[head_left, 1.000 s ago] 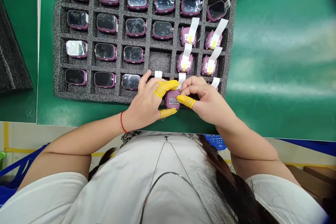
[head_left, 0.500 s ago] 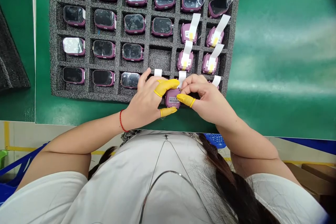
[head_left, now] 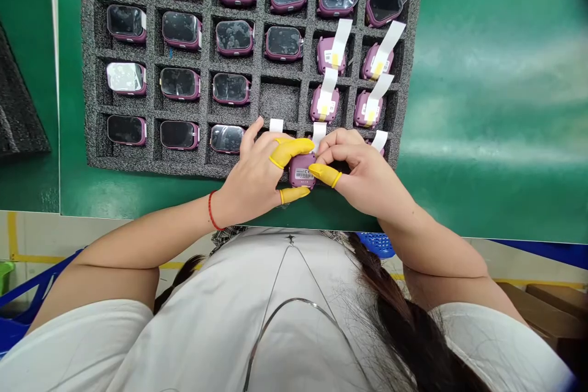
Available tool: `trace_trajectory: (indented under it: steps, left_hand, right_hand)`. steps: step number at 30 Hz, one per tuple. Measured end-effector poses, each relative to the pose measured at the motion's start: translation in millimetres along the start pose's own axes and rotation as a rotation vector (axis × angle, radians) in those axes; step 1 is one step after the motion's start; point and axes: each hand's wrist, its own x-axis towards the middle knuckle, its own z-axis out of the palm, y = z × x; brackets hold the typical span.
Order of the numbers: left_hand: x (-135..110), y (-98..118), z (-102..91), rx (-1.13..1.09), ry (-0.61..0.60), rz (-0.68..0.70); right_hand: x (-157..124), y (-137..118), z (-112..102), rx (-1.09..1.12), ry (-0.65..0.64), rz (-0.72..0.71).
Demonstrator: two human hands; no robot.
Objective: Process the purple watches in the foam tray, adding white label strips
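Left hand (head_left: 250, 180) and right hand (head_left: 367, 174) closed on a pink smartwatch (head_left: 302, 171), gripping it between yellow-cotted fingers (head_left: 291, 150), watch held over the near edge of a foam tray (head_left: 138, 162), rows of watches (head_left: 232, 87) in its compartments, green mat (head_left: 482, 135) beside it

Barcode sticker (head_left: 304, 175) on back of purple smartwatch (head_left: 294, 173): bars clear, tiny print beside them not legible, no model/serial no. to read. Similar white sticker (head_left: 331, 108) on watch (head_left: 316, 105) in foam tray (head_left: 138, 163), also unreadable. No brand or sign legible.
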Motion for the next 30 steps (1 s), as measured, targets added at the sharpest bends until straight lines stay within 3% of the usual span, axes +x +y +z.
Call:
trace_trajectory:
  steps: [7,14,17,22,28,30]
  left_hand:
    - [0.1,-0.2,0.8,0.002,0.025,0.021]
    - [-0.5,0.3,-0.1,0.026,0.030,0.024]
    - [-1.5,1.6,1.5,0.032,0.048,0.033]
    - [-1.0,0.3,1.4,0.044,0.066,0.051]
    - [-3.0,-5.1,-20.3,0.059,-0.249,0.152]
    - [-4.5,-1.9,-22.1,0.114,-0.259,0.123]
  right_hand:
    - [-1.8,1.3,2.2,-0.052,0.011,-0.061]
    - [-7.6,2.6,-3.6,-0.308,0.153,-0.309]
    - [-6.2,6.6,0.5,-0.380,0.226,-0.288]
    - [0.7,11.6,18.2,-0.434,0.152,-0.181]
    - [6.2,13.9,21.5,-0.337,0.168,-0.127]
    - [7.2,14.4,20.2,-0.308,0.161,-0.124]
